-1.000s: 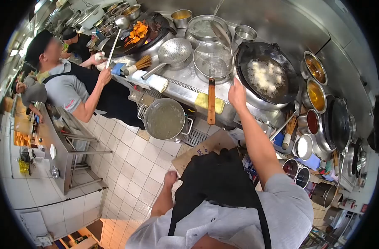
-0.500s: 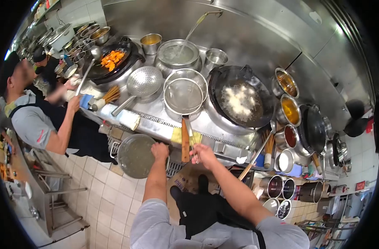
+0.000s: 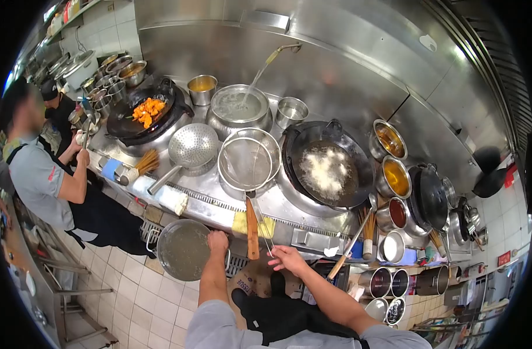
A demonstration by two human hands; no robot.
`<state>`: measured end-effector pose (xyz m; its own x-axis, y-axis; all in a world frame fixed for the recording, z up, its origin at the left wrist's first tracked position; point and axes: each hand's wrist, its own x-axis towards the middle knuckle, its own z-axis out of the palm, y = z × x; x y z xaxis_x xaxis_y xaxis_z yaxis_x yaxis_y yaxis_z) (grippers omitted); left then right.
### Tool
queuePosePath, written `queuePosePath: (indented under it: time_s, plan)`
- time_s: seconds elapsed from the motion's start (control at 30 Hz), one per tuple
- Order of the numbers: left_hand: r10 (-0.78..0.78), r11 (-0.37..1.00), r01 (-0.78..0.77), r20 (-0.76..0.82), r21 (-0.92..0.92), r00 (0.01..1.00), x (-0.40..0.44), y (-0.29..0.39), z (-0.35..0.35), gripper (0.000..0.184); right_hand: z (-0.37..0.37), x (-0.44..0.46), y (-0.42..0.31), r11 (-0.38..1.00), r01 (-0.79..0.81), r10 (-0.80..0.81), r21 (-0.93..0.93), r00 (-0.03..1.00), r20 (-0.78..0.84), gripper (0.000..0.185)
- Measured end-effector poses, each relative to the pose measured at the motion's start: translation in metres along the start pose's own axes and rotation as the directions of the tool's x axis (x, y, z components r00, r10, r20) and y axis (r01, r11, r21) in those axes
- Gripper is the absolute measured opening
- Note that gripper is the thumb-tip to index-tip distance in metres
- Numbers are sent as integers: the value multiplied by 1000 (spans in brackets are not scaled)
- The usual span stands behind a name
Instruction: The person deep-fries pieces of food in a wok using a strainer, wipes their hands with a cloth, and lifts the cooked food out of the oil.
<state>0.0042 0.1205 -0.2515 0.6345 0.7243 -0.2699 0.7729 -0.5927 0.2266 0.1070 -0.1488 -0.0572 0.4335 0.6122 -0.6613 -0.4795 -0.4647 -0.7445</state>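
2 things lie at the wearer's fingers: a large pot and a wire-handled strainer. The pot (image 3: 183,251), holding cloudy liquid, sits low beside the counter (image 3: 219,216). The left hand (image 3: 217,239) is curled over its near side, fingers bent together, seemingly to steady it; whether they grip the rim or the side handle cannot be told.

The right hand (image 3: 285,259) has its thumb and index finger around the tip of the wire-handled strainer (image 3: 248,164), a light pinch by the look of it, with the other fingers loosely parted. Its mesh overlaps a wooden-handled strainer (image 3: 252,235), whose grip points back between the 2 hands, probably for easy reach. Both handles cross a yellow cloth (image 3: 240,224) just ahead of the right fingers.

Beyond those fingers, to the right, a black wok (image 3: 364,168) holds pale pieces (image 3: 324,170) in frothing liquid. Straight ahead, past the 2 strainers, a tap (image 3: 276,52) runs into a round water vessel (image 3: 238,104). Ahead of the left fingers lies a perforated ladle (image 3: 193,145), its handle angled over the counter's edge. Farther left, a co-worker (image 3: 45,174) stands by a wok of orange pieces (image 3: 148,111).
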Motion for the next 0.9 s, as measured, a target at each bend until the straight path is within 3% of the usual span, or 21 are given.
queuePosePath:
  time_s: [0.33, 0.67, 0.9]
  plan:
    - [113, 990, -106, -65, 93, 992, 7, -8, 21, 31, 3, 8, 19, 999, -39, 39, -9, 999, 25, 40]
    - [38, 991, -40, 25, 125, 999, 8, -4, 28, 32, 3, -2, 24, 996, -79, 79, 30, 997, 22, 46]
    - [6, 1000, -7, 53, 15, 999, -6, -4, 3, 37, -30, -9, 55, 988, -151, 152, 35, 988, -6, 49]
